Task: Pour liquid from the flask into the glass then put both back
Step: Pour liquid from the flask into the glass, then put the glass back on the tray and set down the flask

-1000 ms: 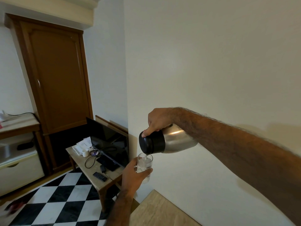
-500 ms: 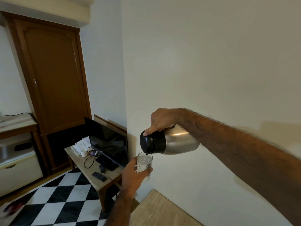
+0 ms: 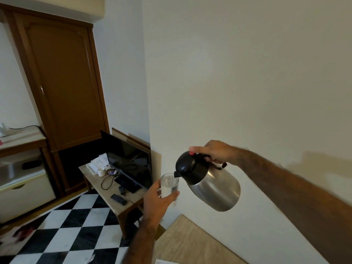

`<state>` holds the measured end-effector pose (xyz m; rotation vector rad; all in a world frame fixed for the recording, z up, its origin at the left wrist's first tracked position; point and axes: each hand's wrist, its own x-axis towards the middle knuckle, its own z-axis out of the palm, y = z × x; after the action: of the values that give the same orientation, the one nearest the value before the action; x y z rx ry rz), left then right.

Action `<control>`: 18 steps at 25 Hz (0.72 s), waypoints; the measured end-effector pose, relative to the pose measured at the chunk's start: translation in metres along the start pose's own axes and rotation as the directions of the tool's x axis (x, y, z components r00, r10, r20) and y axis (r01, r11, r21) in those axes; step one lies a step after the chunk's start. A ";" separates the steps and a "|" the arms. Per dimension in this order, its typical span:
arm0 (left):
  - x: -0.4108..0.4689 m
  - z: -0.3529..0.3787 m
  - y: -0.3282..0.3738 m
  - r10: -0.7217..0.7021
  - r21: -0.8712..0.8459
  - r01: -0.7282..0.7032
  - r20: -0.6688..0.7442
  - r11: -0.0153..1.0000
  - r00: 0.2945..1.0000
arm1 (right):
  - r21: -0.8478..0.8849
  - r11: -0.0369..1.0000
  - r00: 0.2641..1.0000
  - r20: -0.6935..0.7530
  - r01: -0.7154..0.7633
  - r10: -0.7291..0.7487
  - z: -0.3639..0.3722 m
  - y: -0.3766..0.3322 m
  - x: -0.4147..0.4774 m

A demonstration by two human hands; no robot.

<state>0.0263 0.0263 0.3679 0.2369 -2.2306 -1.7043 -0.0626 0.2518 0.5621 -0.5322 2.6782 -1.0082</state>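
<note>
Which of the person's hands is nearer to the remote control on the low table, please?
Left. The left hand, holding the glass, is just right of the remote control; the right hand grips the flask farther right.

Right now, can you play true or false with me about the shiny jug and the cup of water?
1. The left hand holds the glass. True.
2. The glass is empty. False: it looks nearly full of clear liquid.
3. The flask has a black top and a shiny steel body. True.
4. The flask stands on the wooden table. False: the right hand holds it in the air by its handle, tilted, spout at the glass rim.
5. A remote control lies on the low table by the dark screen. True.
6. The floor is plain brown. False: the floor has black and white squares.
</note>
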 end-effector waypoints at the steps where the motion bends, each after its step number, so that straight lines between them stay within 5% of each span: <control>1: -0.001 0.001 -0.001 -0.006 -0.005 0.006 -0.008 1.000 1.000 | 0.107 0.994 0.999 -0.040 -0.020 0.025 0.003 0.014 -0.004; 8: -0.007 0.015 -0.024 -0.043 0.058 0.045 -0.028 0.997 0.999 | 0.638 0.768 0.953 -0.193 -0.059 0.234 0.059 0.115 -0.041; 18: -0.017 0.043 -0.121 -0.166 0.025 0.166 0.002 0.986 0.986 | 0.785 0.620 0.864 -0.317 0.007 0.391 0.173 0.214 -0.052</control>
<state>0.0190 0.0376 0.2387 0.4365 -2.2926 -1.7619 -0.0118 0.3206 0.2960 0.2304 2.1878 -2.2468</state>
